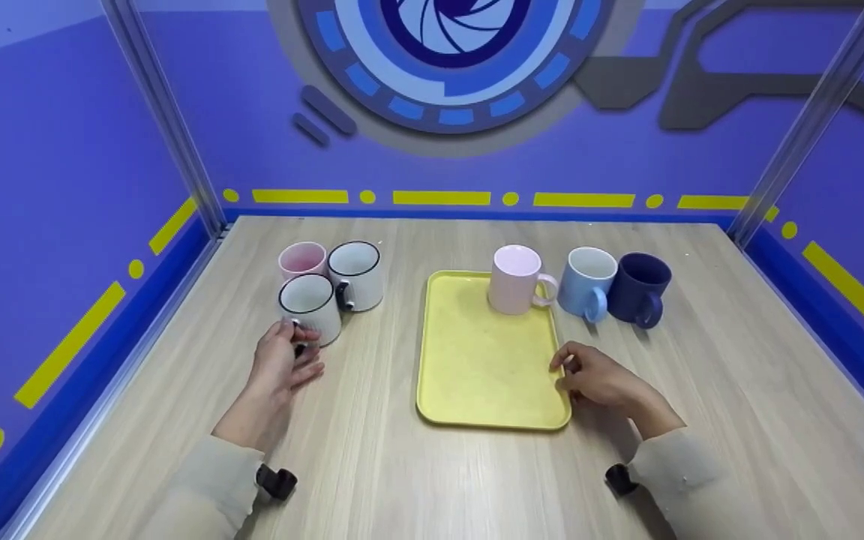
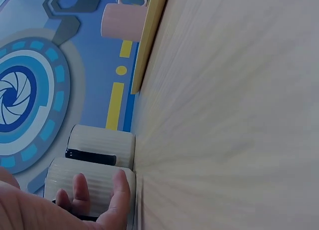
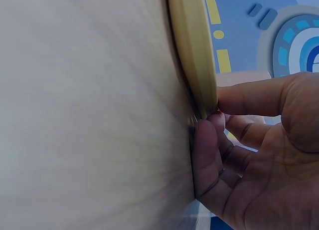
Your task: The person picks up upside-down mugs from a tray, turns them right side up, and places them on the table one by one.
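At the left, my left hand is at the handle side of a white mug with a black rim. Its fingers lie loosely extended across the handle and near the mug's wall; the handle is partly hidden. That mug stands upright on the table, in front of a pink mug and beside a second white mug with a black handle. My right hand pinches the right edge of the yellow tray between thumb and fingers. In the right wrist view the tray's edge meets the fingertips.
A light pink mug stands at the tray's back right corner, its handle pointing right. Right of the tray stand a light blue mug and a dark blue mug. Blue panels enclose the wooden table at the back and sides.
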### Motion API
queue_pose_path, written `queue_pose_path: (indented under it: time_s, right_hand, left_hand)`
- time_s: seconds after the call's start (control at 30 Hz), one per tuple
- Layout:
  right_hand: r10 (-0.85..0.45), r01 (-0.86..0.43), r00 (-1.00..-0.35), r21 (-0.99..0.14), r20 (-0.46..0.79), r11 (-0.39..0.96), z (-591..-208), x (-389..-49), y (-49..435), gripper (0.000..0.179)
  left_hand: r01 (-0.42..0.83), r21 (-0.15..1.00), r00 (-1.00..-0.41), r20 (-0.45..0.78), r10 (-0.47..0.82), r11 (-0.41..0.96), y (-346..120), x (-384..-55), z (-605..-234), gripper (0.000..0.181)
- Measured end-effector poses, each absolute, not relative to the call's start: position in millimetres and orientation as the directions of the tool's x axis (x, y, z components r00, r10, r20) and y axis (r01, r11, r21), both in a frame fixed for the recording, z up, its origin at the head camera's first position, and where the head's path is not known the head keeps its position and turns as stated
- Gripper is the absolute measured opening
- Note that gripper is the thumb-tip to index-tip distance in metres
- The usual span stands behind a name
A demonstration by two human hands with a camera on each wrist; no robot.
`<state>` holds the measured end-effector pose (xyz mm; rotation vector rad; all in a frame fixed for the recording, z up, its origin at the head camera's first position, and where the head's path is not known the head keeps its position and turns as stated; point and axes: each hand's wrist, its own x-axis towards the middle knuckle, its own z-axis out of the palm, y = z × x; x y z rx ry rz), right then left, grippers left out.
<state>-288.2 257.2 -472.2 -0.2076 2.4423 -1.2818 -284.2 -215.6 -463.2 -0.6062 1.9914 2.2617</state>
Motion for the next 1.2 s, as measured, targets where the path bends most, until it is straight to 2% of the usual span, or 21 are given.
queue_pose_path:
  time_s: [0.57, 0.77, 0.97, 1.2]
  right_hand:
    - [-0.266, 0.083, -0.921, -0.811, -0.284, 0.579, -474.2, -289.2, 254.7, 0.025]
    - [-0.277, 0.072, -0.92, -0.814, -0.278, 0.577, -473.8, -289.1, 254.7, 0.025]
    - [-0.289, 0.058, -0.92, -0.821, -0.265, 0.568, -472.6, -288.4, 256.7, 0.025]
    - [-0.317, 0.03, -0.918, -0.839, -0.238, 0.543, -474.5, -287.8, 259.2, 0.027]
  left_hand:
    - [-0.334, 0.937, -0.91, -0.349, -0.222, -0.102, -218.6, -287.8, -463.4, 0.04]
    - [-0.339, 0.94, -0.896, -0.331, -0.295, -0.023, -214.6, -280.3, -464.2, 0.045]
    - [-0.225, 0.949, -0.896, -0.113, -0.429, 0.22, -204.3, -270.9, -456.9, 0.047]
    - [-0.095, 0.92, -0.82, 0.144, -0.553, 0.38, -188.4, -263.5, -443.9, 0.031]
